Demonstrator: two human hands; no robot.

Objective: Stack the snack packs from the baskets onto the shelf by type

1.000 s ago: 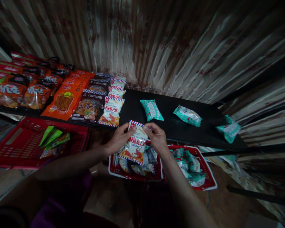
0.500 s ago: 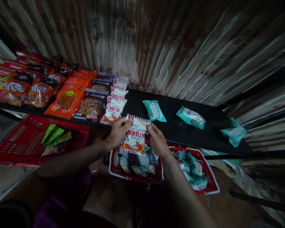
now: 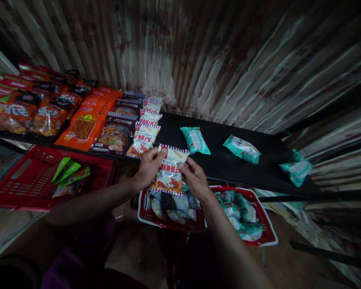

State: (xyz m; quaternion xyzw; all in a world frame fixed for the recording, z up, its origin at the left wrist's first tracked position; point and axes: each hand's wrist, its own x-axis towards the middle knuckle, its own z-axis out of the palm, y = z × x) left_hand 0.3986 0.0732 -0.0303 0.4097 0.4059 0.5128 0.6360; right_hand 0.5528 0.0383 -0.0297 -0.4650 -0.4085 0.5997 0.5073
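Observation:
A white snack bag (image 3: pixel 169 170) with red lettering and striped ends is held upright, its printed front facing me. My left hand (image 3: pixel 149 167) pinches its left edge, thumb on the front. At its right edge, the thumb and fingers of my right hand (image 3: pixel 194 176) grip the same bag. Just beyond my left hand, a row of matching white bags (image 3: pixel 143 138) overlaps on the black shelf (image 3: pixel 171 124). Below the held bag stands a red basket (image 3: pixel 142 214) with more snack bags inside, partly hidden by it.
Dark brown potato-chip bags (image 3: pixel 112 134), orange packets (image 3: pixel 84 126) and black-and-orange bags (image 3: pixel 49 116) line the shelf's left. Several teal bags (image 3: pixel 195 140) lie spread on its right. Another basket (image 3: pixel 269 228) holds teal bags; a red basket (image 3: pixel 24 180) at left has green packets. A pleated curtain (image 3: pixel 198 60) hangs behind.
Both hands still hold the white snack bag, which has shifted slightly left. My right hand has slid a little inward and lower along its right side.

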